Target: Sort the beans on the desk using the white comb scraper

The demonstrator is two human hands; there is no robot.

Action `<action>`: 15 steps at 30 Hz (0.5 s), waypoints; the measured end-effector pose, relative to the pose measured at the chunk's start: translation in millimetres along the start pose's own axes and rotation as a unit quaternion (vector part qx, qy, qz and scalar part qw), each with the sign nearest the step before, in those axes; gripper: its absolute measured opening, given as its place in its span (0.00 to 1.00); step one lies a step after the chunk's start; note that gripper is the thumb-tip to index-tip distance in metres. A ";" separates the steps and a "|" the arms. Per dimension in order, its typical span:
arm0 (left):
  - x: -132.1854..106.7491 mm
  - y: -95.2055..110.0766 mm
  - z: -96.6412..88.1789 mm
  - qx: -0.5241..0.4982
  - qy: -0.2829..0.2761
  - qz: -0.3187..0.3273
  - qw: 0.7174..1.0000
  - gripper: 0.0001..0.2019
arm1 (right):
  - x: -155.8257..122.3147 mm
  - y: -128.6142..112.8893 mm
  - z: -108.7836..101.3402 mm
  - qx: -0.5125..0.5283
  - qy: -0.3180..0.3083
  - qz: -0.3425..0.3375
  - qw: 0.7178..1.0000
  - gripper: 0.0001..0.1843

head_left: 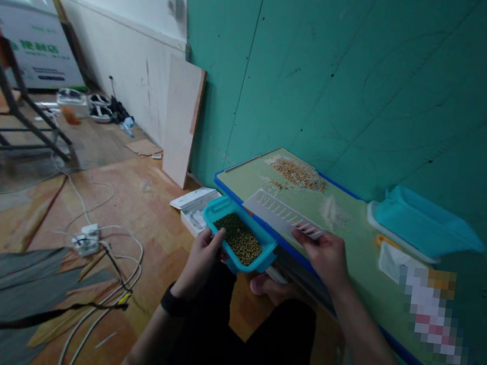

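My left hand [204,256] grips the near left rim of a small teal plastic container [265,263], thumb over the edge. Inside lie dark green beans [230,223] at one end and tan beans [247,250] at the other. My right hand [327,258] pinches the near end of a flat white slotted plastic piece [262,207], which reaches over the table edge toward the container. On the pale green table [361,268] is a pile of yellow beans mixed with white grains [295,172]. A smaller heap of white grains [334,212] lies closer to my right hand.
Against the green wall, a larger teal bin [429,223] stands on the table, with a white plastic bag [391,261] nearby. An opened white box [195,207] sits on the floor beyond my container. Cables and a power strip [87,239] lie to the left, near a chair [0,99].
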State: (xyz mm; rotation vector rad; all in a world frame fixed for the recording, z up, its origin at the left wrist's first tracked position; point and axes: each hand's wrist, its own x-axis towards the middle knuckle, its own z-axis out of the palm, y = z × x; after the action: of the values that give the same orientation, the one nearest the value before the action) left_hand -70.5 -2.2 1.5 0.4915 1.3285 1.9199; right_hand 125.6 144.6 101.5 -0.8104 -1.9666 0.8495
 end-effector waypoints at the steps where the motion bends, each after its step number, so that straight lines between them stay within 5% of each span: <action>1: -0.1 -0.4 0.4 -0.002 -0.001 -0.001 1.000 0.21 | 1.7 0.2 -0.4 -0.003 0.010 -0.003 1.000 0.16; 7: -1.7 -1.0 0.7 -0.009 0.002 -0.007 1.000 0.22 | 6.5 -6.1 13.3 -0.120 0.049 -0.071 0.989 0.16; 15: -0.4 -2.5 1.5 -0.019 -0.003 -0.015 1.000 0.23 | 8.1 -39.5 83.8 -0.315 -0.090 -0.219 0.919 0.21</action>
State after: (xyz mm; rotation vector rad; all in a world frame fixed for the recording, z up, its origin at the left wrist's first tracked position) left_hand -68.3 -1.0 -0.1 0.4555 1.2861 1.9143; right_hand 40.7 106.7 100.3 -0.6011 -2.4995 0.0055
